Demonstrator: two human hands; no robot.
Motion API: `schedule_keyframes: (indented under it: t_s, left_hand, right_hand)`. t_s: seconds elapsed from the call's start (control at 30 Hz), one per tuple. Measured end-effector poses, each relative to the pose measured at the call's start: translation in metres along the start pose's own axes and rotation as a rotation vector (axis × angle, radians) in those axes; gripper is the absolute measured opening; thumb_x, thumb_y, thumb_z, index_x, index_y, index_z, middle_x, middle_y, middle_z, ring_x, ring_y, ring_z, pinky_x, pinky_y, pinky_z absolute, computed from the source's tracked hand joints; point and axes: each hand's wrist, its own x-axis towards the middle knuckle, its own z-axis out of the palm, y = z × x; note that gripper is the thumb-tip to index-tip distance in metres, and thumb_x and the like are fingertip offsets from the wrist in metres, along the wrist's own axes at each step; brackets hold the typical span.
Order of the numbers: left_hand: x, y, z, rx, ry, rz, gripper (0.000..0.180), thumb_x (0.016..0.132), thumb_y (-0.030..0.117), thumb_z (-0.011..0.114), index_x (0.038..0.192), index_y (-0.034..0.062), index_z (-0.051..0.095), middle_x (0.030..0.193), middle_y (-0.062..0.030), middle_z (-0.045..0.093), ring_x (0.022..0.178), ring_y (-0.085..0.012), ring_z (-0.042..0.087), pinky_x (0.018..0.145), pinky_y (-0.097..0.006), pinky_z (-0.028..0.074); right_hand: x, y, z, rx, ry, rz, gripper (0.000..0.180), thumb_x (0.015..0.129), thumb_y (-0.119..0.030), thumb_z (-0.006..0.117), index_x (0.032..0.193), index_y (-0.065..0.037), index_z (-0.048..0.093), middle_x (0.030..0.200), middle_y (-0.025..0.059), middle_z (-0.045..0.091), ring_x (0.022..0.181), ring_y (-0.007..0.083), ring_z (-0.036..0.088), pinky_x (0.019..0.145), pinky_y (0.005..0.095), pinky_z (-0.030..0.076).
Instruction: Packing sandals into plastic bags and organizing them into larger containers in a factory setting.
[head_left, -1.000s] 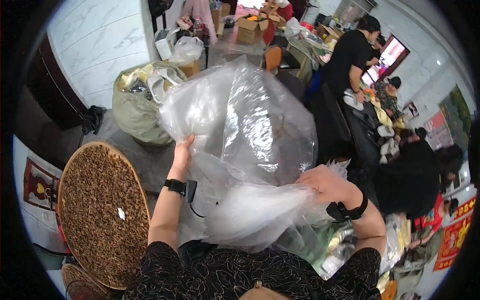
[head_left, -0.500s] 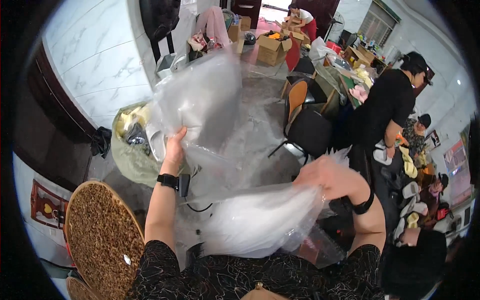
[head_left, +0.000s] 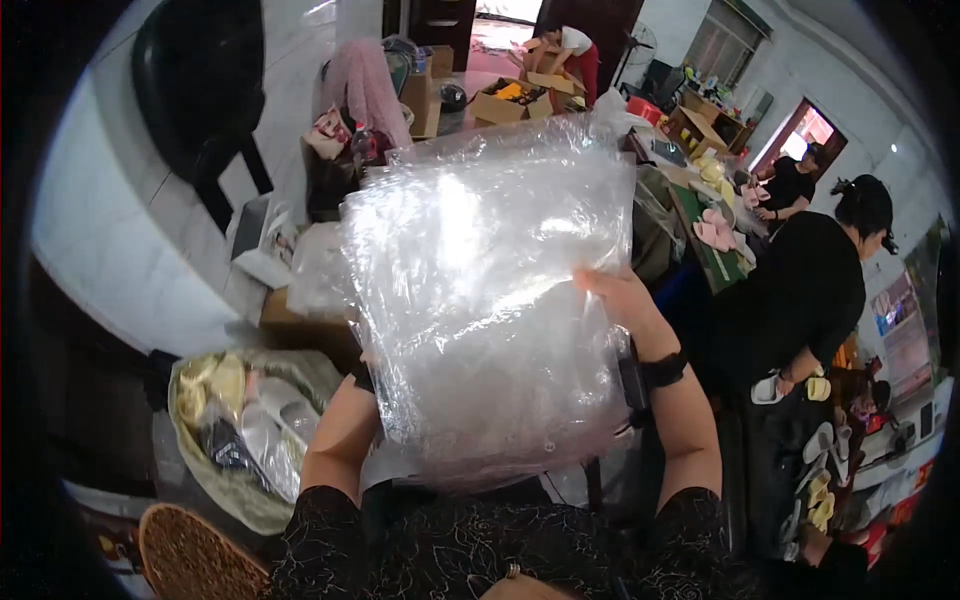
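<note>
A stack of clear plastic bags [head_left: 490, 310] is spread flat in front of my chest, shiny with reflected light. My right hand [head_left: 615, 297] grips its right edge, thumb on top and the other fingers out of sight beneath. At the stack's left edge, my left hand [head_left: 366, 357] is almost wholly covered by the plastic, so its fingers do not show. The left wrist and forearm come up behind the lower left corner. More loose clear plastic [head_left: 322, 270] shows beyond the left edge.
A green sack [head_left: 235, 490] of light-coloured slippers stands at my left, near a round brown tray [head_left: 190, 550]. A black chair back [head_left: 195, 90] rises farther left. On my right, a person in black [head_left: 800, 290] handles slippers. Cartons [head_left: 510, 103] stand at the back.
The plastic, split between both hands before, is now together in one flat stack. My right hand has moved up to its right edge; the left has gone down behind it. The view has shifted.
</note>
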Motion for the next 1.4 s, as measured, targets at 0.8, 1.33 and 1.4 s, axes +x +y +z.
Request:
schedule_keyframes:
  t_s: [0.8,1.33,1.4]
  left_hand:
    - [0.625,0.033,0.043,0.389,-0.493,0.099,0.033,0.098,0.015,0.046,0.128,0.0023,0.051,0.116,-0.0057,0.060,0.105,-0.0144,0.055,0.089,-0.030,0.045]
    - [1.126,0.070,-0.016,0.144,-0.725,-0.172,0.033,0.095,0.009,0.051,0.126,-0.0016,0.054,0.119,-0.0087,0.059,0.108,-0.0158,0.055,0.093,-0.030,0.045]
    - [1.208,0.081,0.008,0.141,-0.739,-0.178,0.034,0.096,0.010,0.049,0.127,-0.0015,0.053,0.119,-0.0089,0.059,0.108,-0.0161,0.055,0.093,-0.030,0.045]
  right_hand:
    - [0.517,0.161,-0.280,0.535,0.431,-0.040,0.030,0.088,-0.014,0.058,0.109,0.008,0.061,0.101,0.0096,0.064,0.092,0.0190,0.062,0.082,0.0308,0.049]
    - [0.856,0.136,-0.372,0.615,0.896,0.005,0.034,0.084,-0.008,0.058,0.116,0.005,0.060,0.103,0.0102,0.066,0.090,0.0180,0.063,0.079,0.0311,0.050]
    - [0.909,0.172,-0.409,0.538,0.895,-0.042,0.033,0.084,-0.009,0.059,0.115,0.005,0.062,0.101,0.0102,0.066,0.089,0.0173,0.062,0.076,0.0301,0.050]
